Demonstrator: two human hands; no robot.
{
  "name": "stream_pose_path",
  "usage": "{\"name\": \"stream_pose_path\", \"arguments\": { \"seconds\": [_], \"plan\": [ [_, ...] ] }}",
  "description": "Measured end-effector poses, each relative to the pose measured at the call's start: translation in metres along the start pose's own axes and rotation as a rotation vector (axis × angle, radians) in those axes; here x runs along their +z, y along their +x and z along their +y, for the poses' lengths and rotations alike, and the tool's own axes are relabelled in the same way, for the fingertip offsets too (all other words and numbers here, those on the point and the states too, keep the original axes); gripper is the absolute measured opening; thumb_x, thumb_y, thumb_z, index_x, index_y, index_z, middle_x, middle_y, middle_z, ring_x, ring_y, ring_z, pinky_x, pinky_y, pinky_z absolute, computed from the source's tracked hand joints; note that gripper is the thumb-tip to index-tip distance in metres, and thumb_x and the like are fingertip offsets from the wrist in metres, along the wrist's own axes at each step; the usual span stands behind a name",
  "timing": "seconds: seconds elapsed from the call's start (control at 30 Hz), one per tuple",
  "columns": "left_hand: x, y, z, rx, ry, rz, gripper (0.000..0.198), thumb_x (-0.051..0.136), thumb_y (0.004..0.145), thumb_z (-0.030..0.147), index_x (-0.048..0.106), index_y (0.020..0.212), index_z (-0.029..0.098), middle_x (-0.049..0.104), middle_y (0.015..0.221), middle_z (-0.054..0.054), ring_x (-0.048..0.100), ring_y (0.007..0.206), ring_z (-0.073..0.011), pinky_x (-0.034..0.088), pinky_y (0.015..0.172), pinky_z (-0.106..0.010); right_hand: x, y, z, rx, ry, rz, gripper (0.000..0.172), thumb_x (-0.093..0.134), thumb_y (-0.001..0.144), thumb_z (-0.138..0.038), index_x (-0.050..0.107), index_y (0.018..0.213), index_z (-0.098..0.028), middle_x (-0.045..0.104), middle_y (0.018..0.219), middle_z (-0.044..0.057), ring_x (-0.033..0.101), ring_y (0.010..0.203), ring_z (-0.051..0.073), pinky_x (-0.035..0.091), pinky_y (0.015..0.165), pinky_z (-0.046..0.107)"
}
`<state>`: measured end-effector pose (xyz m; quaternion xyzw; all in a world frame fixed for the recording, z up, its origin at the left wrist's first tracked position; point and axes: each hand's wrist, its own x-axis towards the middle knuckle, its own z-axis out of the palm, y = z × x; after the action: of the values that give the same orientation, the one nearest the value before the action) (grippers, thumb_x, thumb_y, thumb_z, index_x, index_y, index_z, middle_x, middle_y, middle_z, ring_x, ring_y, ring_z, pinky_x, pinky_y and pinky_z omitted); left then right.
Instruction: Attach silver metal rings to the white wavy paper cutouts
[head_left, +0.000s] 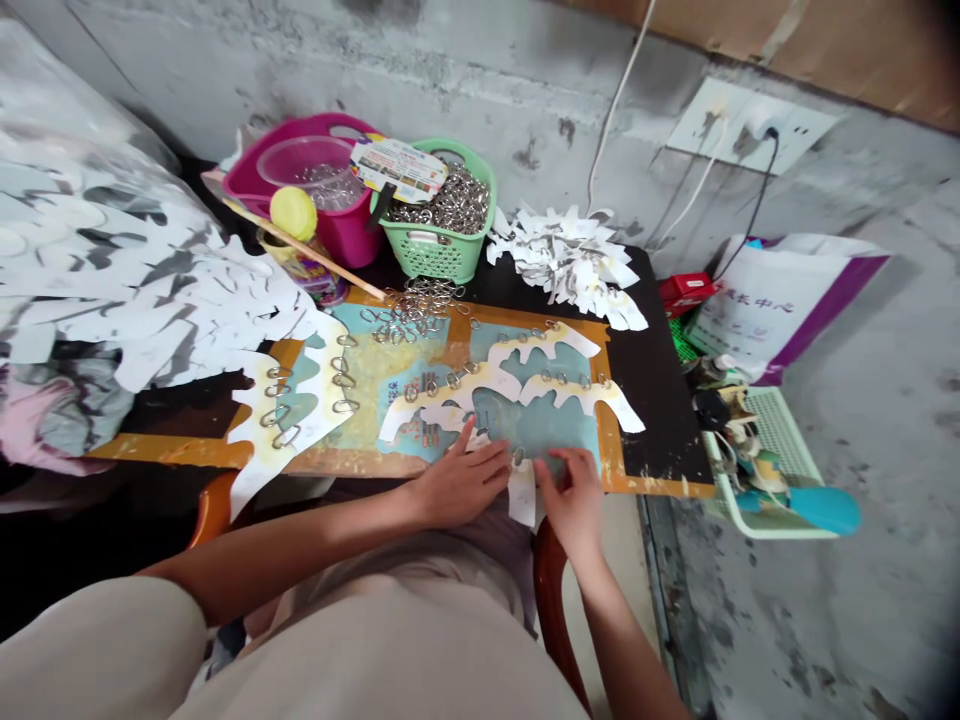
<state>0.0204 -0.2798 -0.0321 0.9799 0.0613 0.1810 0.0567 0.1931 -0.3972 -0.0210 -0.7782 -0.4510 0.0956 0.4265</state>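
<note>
My left hand [466,482] lies flat with its fingers stretched over a white cut-out strip [521,495], covering its middle. Close to the strip's right end, my right hand [574,492] has its thumb and bent fingers apart, with nothing visible between them. One metal ring [518,456] sits on this strip between the hands. Just beyond, more scalloped white strips [435,385] with yellowish smears carry metal rings along their edges. Other ringed strips [328,385] lie at the left. A loose pile of metal rings [420,308] rests at the back of the work sheet.
Behind stand a green basket of rings [435,262] and a magenta basket [356,235]. A jar with a yellow lid [294,213] has a stick across it. White cut-outs are heaped at left [150,280] and back right [570,255]. A pale basket [784,430] stands right.
</note>
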Motion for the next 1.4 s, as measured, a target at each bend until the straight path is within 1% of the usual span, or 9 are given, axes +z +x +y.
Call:
{"name": "stream_pose_path", "arguments": {
  "seconds": [0.13, 0.3, 0.4, 0.57, 0.83, 1.0, 1.23, 1.33, 1.4],
  "plan": [
    [-0.005, -0.001, 0.002, -0.09, -0.026, 0.073, 0.017, 0.056, 0.092, 0.023, 0.068, 0.104, 0.021, 0.063, 0.122, -0.011, 0.052, 0.125, -0.0274, 0.0, 0.117, -0.068, 0.009, -0.001, -0.006, -0.019, -0.021, -0.211, 0.019, 0.058, 0.09, -0.036, 0.062, 0.082, -0.02, 0.063, 0.082, 0.006, 0.059, 0.081, 0.022, 0.046, 0.07, 0.032],
    [-0.03, 0.004, -0.006, -0.291, -0.29, 0.198, 0.017, 0.055, 0.092, 0.029, 0.067, 0.104, 0.024, 0.059, 0.121, -0.01, 0.05, 0.125, -0.0263, 0.01, 0.118, -0.064, 0.003, 0.001, -0.014, 0.169, 0.351, -0.326, 0.027, 0.062, 0.09, -0.041, 0.054, 0.074, -0.02, 0.056, 0.065, -0.001, 0.051, 0.06, 0.015, 0.041, 0.057, 0.025],
    [-0.049, 0.014, -0.02, -0.425, -0.38, 0.183, 0.035, 0.06, 0.09, 0.042, 0.06, 0.119, 0.022, 0.056, 0.125, -0.013, 0.05, 0.122, -0.0269, 0.018, 0.117, -0.061, -0.004, 0.008, -0.031, 0.195, 0.486, -0.355, 0.028, 0.065, 0.088, -0.042, 0.055, 0.076, -0.02, 0.057, 0.067, -0.001, 0.052, 0.062, 0.014, 0.042, 0.058, 0.024],
    [-0.084, 0.031, -0.048, -0.165, -0.538, -0.008, 0.022, 0.059, 0.093, 0.034, 0.071, 0.079, 0.022, 0.056, 0.122, -0.008, 0.046, 0.128, -0.0253, 0.032, 0.113, -0.046, -0.01, 0.028, -0.064, 0.129, 0.6, -0.439, 0.025, 0.068, 0.087, -0.041, 0.059, 0.081, -0.019, 0.058, 0.073, 0.001, 0.053, 0.066, 0.015, 0.041, 0.06, 0.024],
    [-0.14, 0.035, -0.067, -0.103, -0.629, 0.09, 0.018, 0.065, 0.089, 0.024, 0.07, 0.072, 0.019, 0.053, 0.121, -0.01, 0.041, 0.133, -0.026, 0.038, 0.112, -0.04, -0.01, 0.062, -0.11, -0.028, 0.805, -0.682, 0.04, 0.065, 0.085, -0.057, 0.056, 0.08, -0.018, 0.046, 0.069, -0.002, 0.038, 0.06, 0.012, 0.028, 0.055, 0.025],
    [-0.158, 0.02, -0.071, -0.103, -0.642, 0.095, 0.023, 0.06, 0.092, 0.025, 0.067, 0.072, 0.018, 0.053, 0.126, -0.011, 0.042, 0.133, -0.0243, 0.043, 0.109, -0.036, -0.004, 0.07, -0.131, -0.063, 0.712, -0.65, 0.04, 0.061, 0.093, -0.045, 0.046, 0.066, -0.019, 0.036, 0.061, -0.004, 0.029, 0.056, 0.011, 0.022, 0.052, 0.025],
    [-0.159, 0.003, -0.076, -0.118, -0.6, 0.101, 0.036, 0.05, 0.098, 0.025, 0.061, 0.064, 0.019, 0.064, 0.105, -0.01, 0.043, 0.133, -0.0223, 0.044, 0.105, -0.033, 0.042, 0.049, -0.145, 0.039, 1.118, -0.615, 0.045, 0.062, 0.087, -0.057, 0.045, 0.067, -0.021, 0.044, 0.064, -0.002, 0.034, 0.053, 0.012, 0.029, 0.049, 0.024],
    [-0.155, -0.004, -0.08, -0.318, -0.639, 0.287, 0.024, 0.053, 0.095, 0.036, 0.067, 0.086, 0.02, 0.057, 0.122, -0.012, 0.04, 0.133, -0.0269, 0.043, 0.105, -0.038, 0.059, 0.047, -0.143, 0.092, 1.044, -0.418, 0.042, 0.059, 0.091, -0.054, 0.046, 0.069, -0.021, 0.042, 0.064, -0.002, 0.034, 0.055, 0.012, 0.03, 0.051, 0.023],
    [-0.149, -0.014, -0.075, -0.533, -0.654, 0.575, 0.033, 0.053, 0.094, 0.047, 0.064, 0.109, 0.021, 0.051, 0.131, -0.013, 0.04, 0.132, -0.0292, 0.038, 0.108, -0.043, 0.062, 0.049, -0.141, 0.058, 0.924, -0.292, 0.039, 0.057, 0.094, -0.049, 0.047, 0.07, -0.02, 0.042, 0.064, -0.002, 0.035, 0.058, 0.012, 0.03, 0.053, 0.023]
  ]
}}
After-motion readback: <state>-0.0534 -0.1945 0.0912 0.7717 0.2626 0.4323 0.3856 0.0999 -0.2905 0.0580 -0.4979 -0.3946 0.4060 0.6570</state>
